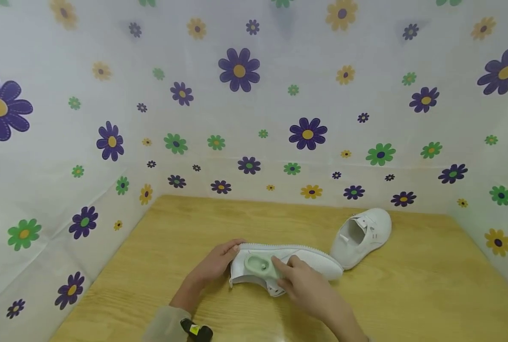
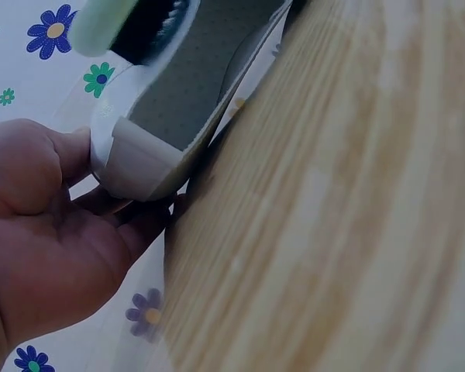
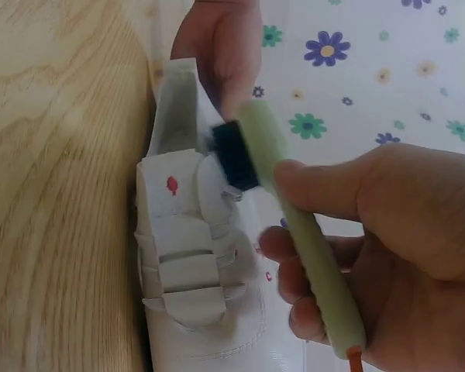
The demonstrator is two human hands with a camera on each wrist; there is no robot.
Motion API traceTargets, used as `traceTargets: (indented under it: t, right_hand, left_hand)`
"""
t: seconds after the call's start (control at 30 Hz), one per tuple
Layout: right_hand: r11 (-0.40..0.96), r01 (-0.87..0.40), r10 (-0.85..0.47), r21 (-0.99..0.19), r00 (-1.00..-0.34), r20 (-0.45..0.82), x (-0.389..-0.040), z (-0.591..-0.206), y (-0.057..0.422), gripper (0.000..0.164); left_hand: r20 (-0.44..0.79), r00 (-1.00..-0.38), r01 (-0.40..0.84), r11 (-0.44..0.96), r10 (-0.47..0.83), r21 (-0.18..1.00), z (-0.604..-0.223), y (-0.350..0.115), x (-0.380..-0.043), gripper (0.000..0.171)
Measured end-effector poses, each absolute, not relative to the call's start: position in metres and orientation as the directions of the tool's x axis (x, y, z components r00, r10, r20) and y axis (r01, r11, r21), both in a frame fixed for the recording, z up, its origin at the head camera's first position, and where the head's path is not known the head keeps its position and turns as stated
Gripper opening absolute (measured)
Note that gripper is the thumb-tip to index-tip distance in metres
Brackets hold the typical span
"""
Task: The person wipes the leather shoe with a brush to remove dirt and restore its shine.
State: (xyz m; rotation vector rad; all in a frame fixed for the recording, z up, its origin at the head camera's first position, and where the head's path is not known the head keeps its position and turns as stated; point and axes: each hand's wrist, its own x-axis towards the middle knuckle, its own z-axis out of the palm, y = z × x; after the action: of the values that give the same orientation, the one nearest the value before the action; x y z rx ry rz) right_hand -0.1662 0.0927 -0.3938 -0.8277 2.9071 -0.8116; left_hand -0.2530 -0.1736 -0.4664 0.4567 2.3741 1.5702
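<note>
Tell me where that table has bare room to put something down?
Bare wooden tabletop lies left of the left fingers, behind the held shoe up to the flowered backdrop, and right of the loose shoe. The middle is crowded: left fingers, right fingers, green brush and held shoe meet there, with the loose shoe close by its toe.

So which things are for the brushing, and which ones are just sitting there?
For the brushing:
green brush, in the right hand
white shoe, held by the left hand

Just sitting there:
other shoe, which neither hand touches; maybe its partner
flowery backdrop
</note>
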Motion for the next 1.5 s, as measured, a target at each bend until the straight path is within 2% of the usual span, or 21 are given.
traceTargets:
  t: [0.1,0.27,0.53,0.7,0.77,0.9,1.0,1.13,1.27,1.5]
  right_hand:
    - [0.73,-0.492,-0.491,-0.474,-0.86,0.136,-0.168,-0.392,0.095,0.047]
    - [0.784,-0.446,-0.39,-0.431,-0.895,0.217,-0.174,-0.39,0.095,0.047]
    - [0.735,-0.5,-0.5,-0.457,-0.856,0.132,-0.173,-0.393,0.086,0.048]
    - [0.8,-0.435,-0.375,-0.413,-0.9,0.222,-0.17,-0.393,0.092,0.047]
    - [0.814,-0.435,-0.358,-0.384,-0.898,0.258,-0.17,-0.394,0.09,0.048]
    - [0.795,-0.504,-0.435,-0.337,-0.862,0.261,-0.169,-0.398,0.08,0.049]
    - [0.769,-0.537,-0.486,-0.348,-0.844,0.229,-0.168,-0.398,0.079,0.048]
    - [0.782,-0.491,-0.442,-0.383,-0.871,0.213,-0.166,-0.395,0.089,0.046]
    - [0.817,-0.443,-0.368,-0.369,-0.893,0.259,-0.163,-0.396,0.096,0.046]
    - [0.773,-0.531,-0.486,-0.348,-0.848,0.213,-0.157,-0.404,0.081,0.047]
  left_hand:
    - [-0.035,-0.915,0.125,0.364,0.403,0.923,-0.467,-0.175,-0.256,0.04]
    - [-0.013,-0.917,0.154,0.383,0.398,0.911,-0.464,-0.18,-0.26,0.04]
    - [-0.035,-0.918,0.119,0.357,0.396,0.927,-0.464,-0.183,-0.259,0.041]
    - [-0.034,-0.923,0.12,0.369,0.384,0.922,-0.466,-0.181,-0.259,0.041]
    - [-0.025,-0.923,0.13,0.373,0.384,0.919,-0.467,-0.181,-0.26,0.04]
    - [-0.021,-0.921,0.135,0.372,0.388,0.918,-0.468,-0.182,-0.259,0.039]
    - [-0.025,-0.924,0.128,0.369,0.382,0.921,-0.468,-0.183,-0.257,0.039]
    - [-0.032,-0.928,0.113,0.363,0.371,0.925,-0.467,-0.181,-0.256,0.039]
    - [-0.03,-0.922,0.124,0.367,0.386,0.922,-0.469,-0.178,-0.256,0.039]
    - [-0.016,-0.913,0.15,0.371,0.407,0.916,-0.474,-0.178,-0.255,0.037]
